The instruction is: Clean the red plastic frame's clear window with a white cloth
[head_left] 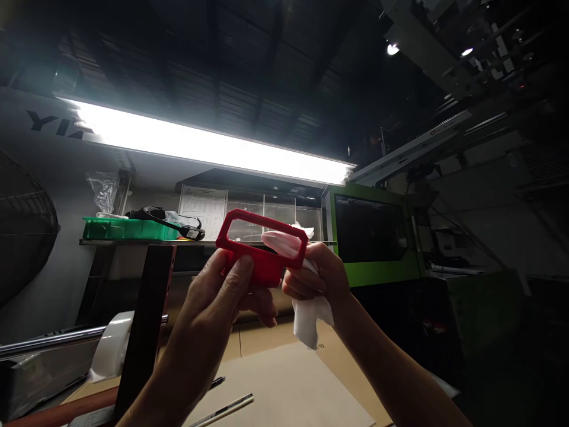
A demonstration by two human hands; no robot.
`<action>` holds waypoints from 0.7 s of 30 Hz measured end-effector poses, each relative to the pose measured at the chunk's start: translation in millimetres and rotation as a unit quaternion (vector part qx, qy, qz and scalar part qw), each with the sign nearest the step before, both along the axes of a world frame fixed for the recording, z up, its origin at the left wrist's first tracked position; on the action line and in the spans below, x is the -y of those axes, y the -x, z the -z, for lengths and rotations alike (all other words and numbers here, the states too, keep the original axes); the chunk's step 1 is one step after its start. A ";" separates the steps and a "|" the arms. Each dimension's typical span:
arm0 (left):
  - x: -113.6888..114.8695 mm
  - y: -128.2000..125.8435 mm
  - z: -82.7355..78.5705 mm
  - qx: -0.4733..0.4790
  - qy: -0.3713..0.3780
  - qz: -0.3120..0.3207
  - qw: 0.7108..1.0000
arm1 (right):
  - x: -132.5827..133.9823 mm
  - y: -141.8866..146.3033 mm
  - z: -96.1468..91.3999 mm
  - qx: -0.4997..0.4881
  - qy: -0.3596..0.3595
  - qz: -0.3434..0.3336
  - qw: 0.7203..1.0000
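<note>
A red plastic part (262,268) with a rectangular frame opening is raised in front of the long lamp. My left hand (222,296) grips its lower left side, thumb on the near face and fingers behind. At the frame's right end is my right hand (322,270), closed on a white cloth (312,320). Part of the cloth shows through the opening, covering a fingertip, and the rest hangs below the hand. Whether the cloth touches the frame's inner edge is hard to tell.
A lit tube lamp (213,142) crosses above. The shelf holds a green tray (128,229) and a black strapped item (171,220). Below lie cardboard (284,385) and pens (226,409). A roll (113,344) sits left; a green machine (377,276) stands right.
</note>
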State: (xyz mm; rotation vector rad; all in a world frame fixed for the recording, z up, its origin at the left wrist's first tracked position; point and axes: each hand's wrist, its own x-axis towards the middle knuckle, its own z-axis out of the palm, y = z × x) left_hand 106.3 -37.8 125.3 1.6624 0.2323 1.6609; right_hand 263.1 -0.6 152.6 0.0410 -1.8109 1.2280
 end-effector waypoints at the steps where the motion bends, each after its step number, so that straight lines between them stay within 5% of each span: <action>1: -0.5 0.3 0.4 -0.005 -0.001 -0.001 1.000 | 1.0 0.5 -1.0 0.000 0.003 0.007 1.000; 10: 0.3 3.4 1.6 -0.011 0.002 -0.019 1.000 | -4.5 -0.2 10.0 -0.104 0.012 -0.053 0.993; 18: 4.0 3.0 -0.9 -0.001 -0.014 -0.039 0.999 | -11.3 -7.9 23.5 -0.122 0.047 0.028 0.991; 21: -3.1 13.7 11.6 -0.015 0.010 -0.067 0.998 | -16.2 -13.6 36.6 -0.104 0.073 0.091 0.988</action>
